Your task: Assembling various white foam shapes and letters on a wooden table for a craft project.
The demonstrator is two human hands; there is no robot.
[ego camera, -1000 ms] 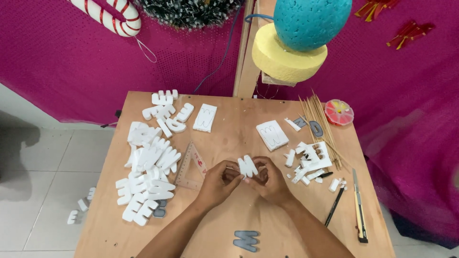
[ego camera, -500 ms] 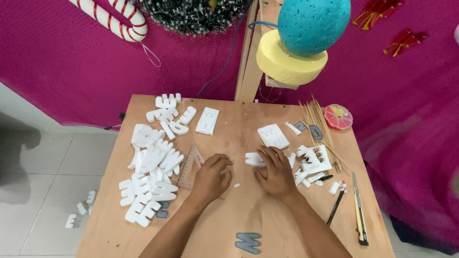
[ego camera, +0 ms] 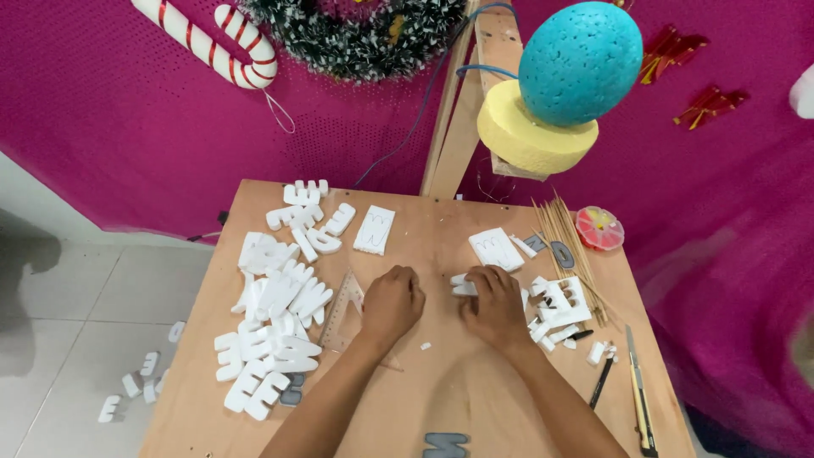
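My right hand (ego camera: 494, 307) lies palm down on the wooden table (ego camera: 441, 229), its fingers pressing a small white foam piece (ego camera: 460, 286). My left hand (ego camera: 392, 303) rests as a loose fist on the table beside it, holding nothing, right next to a clear triangle ruler (ego camera: 342, 310). A heap of cut white foam letters (ego camera: 275, 305) fills the table's left side. More white foam scraps (ego camera: 558, 309) lie just right of my right hand.
Two white foam blocks with drawn outlines (ego camera: 375, 229) (ego camera: 496, 248) lie at the back. Wooden skewers (ego camera: 570, 246), a pink round tin (ego camera: 599, 227), a pen (ego camera: 601, 382) and a utility knife (ego camera: 639, 399) sit at the right. A grey letter (ego camera: 446, 444) lies near me. Foam bits litter the floor (ego camera: 136, 386).
Both hands held a white foam letter up together a second ago. They have since come down and apart, and the right hand now presses the piece flat on the table.
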